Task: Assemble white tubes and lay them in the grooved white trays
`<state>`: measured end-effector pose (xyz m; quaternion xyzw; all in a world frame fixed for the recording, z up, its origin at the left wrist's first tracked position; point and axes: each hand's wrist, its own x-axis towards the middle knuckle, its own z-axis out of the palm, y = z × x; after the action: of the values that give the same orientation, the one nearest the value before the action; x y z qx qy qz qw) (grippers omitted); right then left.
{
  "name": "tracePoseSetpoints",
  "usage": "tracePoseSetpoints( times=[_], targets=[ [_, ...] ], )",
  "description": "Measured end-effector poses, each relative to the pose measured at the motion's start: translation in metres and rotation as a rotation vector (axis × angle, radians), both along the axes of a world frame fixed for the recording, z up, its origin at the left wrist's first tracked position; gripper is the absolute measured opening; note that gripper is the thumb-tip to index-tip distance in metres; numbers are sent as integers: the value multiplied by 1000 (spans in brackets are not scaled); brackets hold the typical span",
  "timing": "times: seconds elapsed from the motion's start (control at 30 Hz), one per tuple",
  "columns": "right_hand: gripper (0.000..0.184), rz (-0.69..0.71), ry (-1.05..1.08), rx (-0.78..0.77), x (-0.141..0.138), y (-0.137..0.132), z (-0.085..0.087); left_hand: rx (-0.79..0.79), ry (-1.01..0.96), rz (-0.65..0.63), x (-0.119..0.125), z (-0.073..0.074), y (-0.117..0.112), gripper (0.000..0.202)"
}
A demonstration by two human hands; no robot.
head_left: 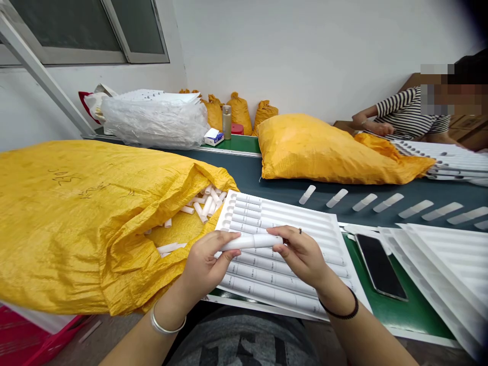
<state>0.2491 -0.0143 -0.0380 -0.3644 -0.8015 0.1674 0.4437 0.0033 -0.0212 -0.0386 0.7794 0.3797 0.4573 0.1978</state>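
Both my hands hold one white tube (252,242) level above a white slotted tray (335,230). My left hand (208,262) pinches its left end and my right hand (299,252) grips its right end. The tray lies on the table's near edge and several of its slots hold white tubes. To the left, an open yellow woven sack (82,218) spills more white tubes (206,203) at its mouth.
A black phone (380,265) lies on the green table right of the tray, beside a stack of empty white trays (450,269). White tubes (389,202) lie in a row on the dark conveyor belt. A second yellow sack (324,150) lies beyond. A person in a striped shirt (409,114) works at the far right.
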Motion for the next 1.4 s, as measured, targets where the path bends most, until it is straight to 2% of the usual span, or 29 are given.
tracePoseSetpoints(
  times=[0.23,0.37,0.43,0.53,0.6,0.67,0.73,0.77,0.87,0.97,1.07,1.17,1.27,1.4],
  targets=[
    [24,-7,47,-174,-5,-2,-3,87,57,-10,1,-5,0,32],
    [25,17,66,-197,-11,-9,-8,75,28,-36,5,-9,0,30],
    [27,47,14,-157,-14,-10,-12,51,26,-70,7,-13,0,28],
    [28,122,-242,-84,-18,3,-20,-23,184,-135,3,-19,6,32],
    [24,1,-422,-98,-14,28,-24,-82,356,-69,-10,-23,15,47],
    [21,-270,-480,-161,-2,64,-24,-138,523,145,-34,-27,27,53],
    [24,-508,-454,-222,17,104,-23,-218,729,452,-63,-33,37,36],
    [27,-597,-444,-249,27,122,-22,-281,857,515,-77,-37,40,32],
    [31,-757,-472,-408,54,164,-24,-528,1026,473,-106,-53,40,33],
    [27,-770,-543,-607,68,182,-30,-652,978,400,-117,-67,36,40],
    [29,-747,-598,-696,73,182,-30,-666,945,387,-122,-72,41,37],
    [29,-704,-636,-706,69,166,-27,-583,954,413,-127,-71,52,34],
    [27,-541,-657,-676,54,137,-35,-485,943,417,-122,-70,58,35],
    [16,-304,-669,-588,29,100,-55,-495,832,253,-99,-72,62,37]
  ],
)
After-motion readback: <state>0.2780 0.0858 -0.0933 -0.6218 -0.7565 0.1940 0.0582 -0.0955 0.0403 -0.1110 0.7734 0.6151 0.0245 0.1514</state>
